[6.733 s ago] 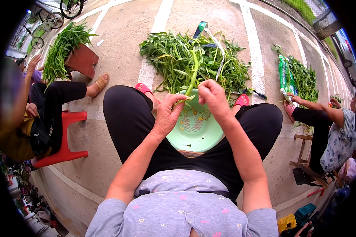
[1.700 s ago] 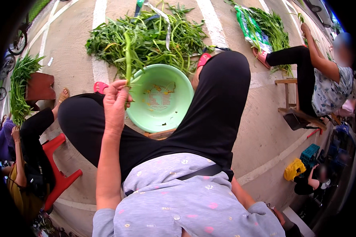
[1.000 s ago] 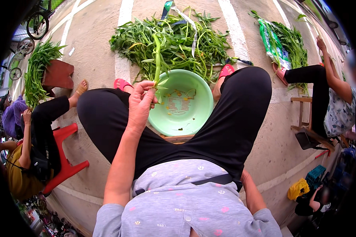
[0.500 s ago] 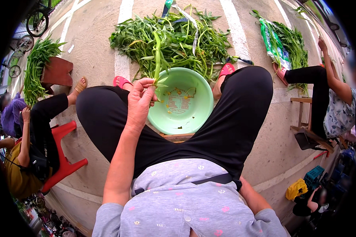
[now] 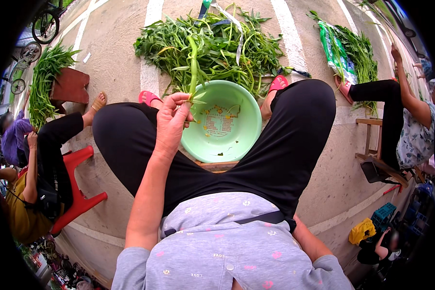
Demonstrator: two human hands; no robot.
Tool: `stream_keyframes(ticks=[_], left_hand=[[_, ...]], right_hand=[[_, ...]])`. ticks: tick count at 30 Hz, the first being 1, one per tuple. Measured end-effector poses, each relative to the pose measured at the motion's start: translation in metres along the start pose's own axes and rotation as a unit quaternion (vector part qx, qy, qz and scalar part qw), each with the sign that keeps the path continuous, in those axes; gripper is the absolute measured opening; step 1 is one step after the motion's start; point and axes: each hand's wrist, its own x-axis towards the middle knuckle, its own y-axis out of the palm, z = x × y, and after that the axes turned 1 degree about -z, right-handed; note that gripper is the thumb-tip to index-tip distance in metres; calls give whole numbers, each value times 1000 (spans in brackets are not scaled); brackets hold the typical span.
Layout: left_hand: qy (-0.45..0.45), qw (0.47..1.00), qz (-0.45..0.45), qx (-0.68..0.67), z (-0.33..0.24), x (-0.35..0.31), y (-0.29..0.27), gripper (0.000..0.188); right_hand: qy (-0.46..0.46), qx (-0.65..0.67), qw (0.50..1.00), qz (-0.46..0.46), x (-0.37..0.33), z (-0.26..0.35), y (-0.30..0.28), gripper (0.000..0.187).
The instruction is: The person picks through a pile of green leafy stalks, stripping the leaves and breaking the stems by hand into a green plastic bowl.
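Between the thumb and fingers of my left hand (image 5: 171, 121) stands a thick green water spinach stalk (image 5: 194, 67), held upright with a few small leaves by the fingertips. The hand is over the left rim of a light green plastic basin (image 5: 250, 121), which sits between my knees. Printed marks and a few yellowish and dark leaf scraps show on the basin's bottom. Beyond it lies a wide heap of loose leafy greens (image 5: 217, 53). My right arm (image 5: 310, 237) hangs at my side, and its hand is out of sight.
On the left are a red plastic stool (image 5: 75, 188) and a reddish-brown block (image 5: 71, 87) with greens against it. At right, more greens (image 5: 360, 58) lie on a green-and-white bag, near a wooden chair (image 5: 372, 145). People sit on both sides. White lines cross the concrete.
My left hand keeps its hold on the stalk and barely moves. The view shifts slightly.
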Motion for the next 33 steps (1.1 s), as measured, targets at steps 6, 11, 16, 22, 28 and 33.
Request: stream_keyframes(ticks=[6, 11, 16, 22, 28, 33], left_hand=[[0, 1000, 0, -2, 0, 0, 1, 14], [-3, 1000, -5, -2, 0, 0, 1, 14], [0, 1000, -4, -6, -1, 0, 1, 14], [4, 1000, -2, -10, -2, -1, 2, 14], [3, 1000, -6, -11, 0, -1, 0, 14], [3, 1000, -5, -4, 1, -1, 0, 14]], right_hand=[[-2, -3, 1000, -1, 1, 2, 2, 28], [-3, -5, 1000, 1, 1, 4, 4, 27], [-4, -8, 1000, 1, 2, 3, 4, 27], [-5, -10, 1000, 2, 2, 4, 4, 26], [-7, -15, 1000, 0, 2, 9, 4, 25], [-10, -19, 1000, 0, 3, 12, 5, 24]])
